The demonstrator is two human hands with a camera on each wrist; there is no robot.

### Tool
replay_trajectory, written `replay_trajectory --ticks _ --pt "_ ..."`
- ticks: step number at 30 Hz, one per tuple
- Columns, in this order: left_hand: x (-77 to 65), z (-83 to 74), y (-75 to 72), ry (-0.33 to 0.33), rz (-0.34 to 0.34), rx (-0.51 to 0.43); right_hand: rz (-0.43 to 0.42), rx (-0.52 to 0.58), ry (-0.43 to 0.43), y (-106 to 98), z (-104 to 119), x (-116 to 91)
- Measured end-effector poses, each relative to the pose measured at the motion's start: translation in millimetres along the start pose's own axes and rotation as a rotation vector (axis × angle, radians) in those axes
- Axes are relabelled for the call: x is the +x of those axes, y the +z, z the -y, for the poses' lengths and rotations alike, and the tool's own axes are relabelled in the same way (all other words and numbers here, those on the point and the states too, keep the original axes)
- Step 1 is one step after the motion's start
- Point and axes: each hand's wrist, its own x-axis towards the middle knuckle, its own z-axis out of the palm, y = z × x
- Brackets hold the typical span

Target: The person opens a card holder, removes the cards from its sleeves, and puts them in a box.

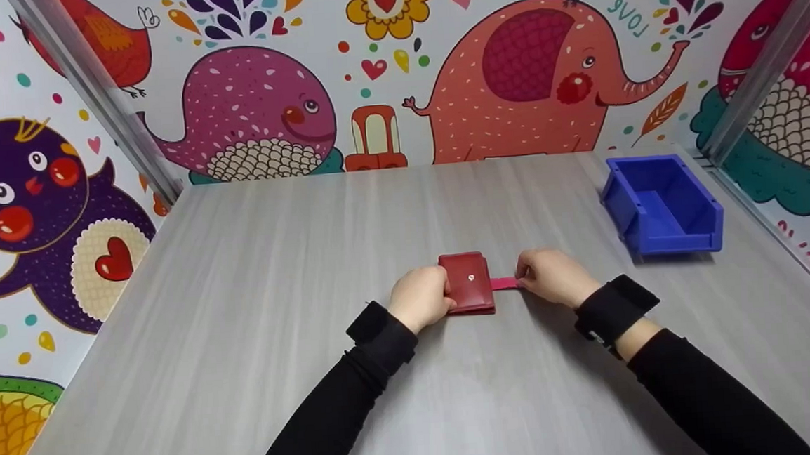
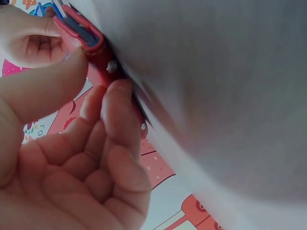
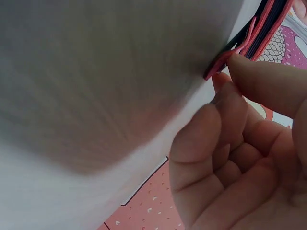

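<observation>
A small red wallet (image 1: 468, 292) with a metal snap on its face lies on the table in the head view. A pinkish-red strap (image 1: 504, 283) sticks out from its right side. My left hand (image 1: 420, 299) pinches the wallet's left edge between thumb and fingers; the left wrist view shows the wallet's spine (image 2: 98, 62) under the thumb. The strap's end is pinched by my right hand (image 1: 554, 274), and the right wrist view shows thumb and forefinger on the strap (image 3: 224, 60). Layers of the wallet (image 3: 268, 28) show edge-on there.
A blue plastic bin (image 1: 680, 242) stands at the table's back right, beyond my right hand. The light wood-grain table (image 1: 275, 285) is bordered by walls with cartoon animals, among them an elephant (image 1: 511, 122). Metal posts (image 1: 98, 98) rise at the back corners.
</observation>
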Motion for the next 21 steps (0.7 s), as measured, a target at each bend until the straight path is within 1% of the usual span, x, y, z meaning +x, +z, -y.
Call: replay_trajectory --ticks 8,15,21 --pt "-0.3 0.0 -1.2 0.002 0.004 0.007 0.029 0.013 0.029 0.0 -0.6 1.8" --pt "1.7 -4.4 -4.8 0.009 0.008 0.086 0.046 -0.002 0.035 1.3 1.1 4.1" --pt "5.0 -8.5 -7.8 0.022 0.003 0.116 0.043 0.006 0.039 1.8 -0.9 4.0"
